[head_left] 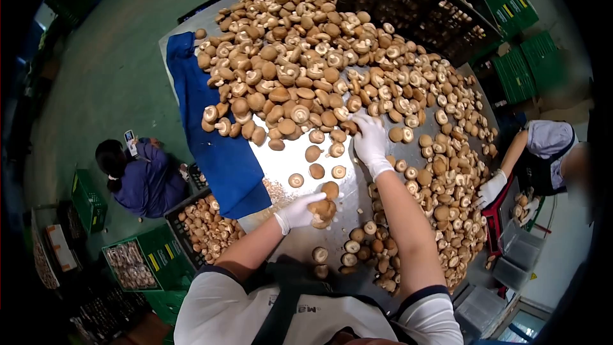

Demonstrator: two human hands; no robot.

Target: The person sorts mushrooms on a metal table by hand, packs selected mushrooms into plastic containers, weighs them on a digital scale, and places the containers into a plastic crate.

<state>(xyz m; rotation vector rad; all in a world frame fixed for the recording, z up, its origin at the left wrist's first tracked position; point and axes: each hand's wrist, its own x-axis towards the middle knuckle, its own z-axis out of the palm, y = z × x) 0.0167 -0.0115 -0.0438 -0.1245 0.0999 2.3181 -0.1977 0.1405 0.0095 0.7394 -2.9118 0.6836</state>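
My left hand (pixel 297 213), in a white glove, is closed around several brown shiitake mushrooms (pixel 323 209) low over the metal table (pixel 281 176). Farther forward, my right hand (pixel 370 140), also gloved, has its fingers bent at the edge of the big mushroom pile (pixel 287 57). Those fingers grip a dark-capped mushroom (pixel 349 127), partly hidden by the glove. Between my hands a few loose mushrooms lie apart, one cap-up (pixel 317 170) and one stem-up (pixel 338 172).
A blue cloth (pixel 217 160) covers the table's left edge. A black crate (pixel 415 13) stands at the far right. Mushrooms fill a crate (pixel 211 227) at lower left. A co-worker's gloved hand (pixel 491 190) is at the right edge; another person (pixel 142 176) sits left.
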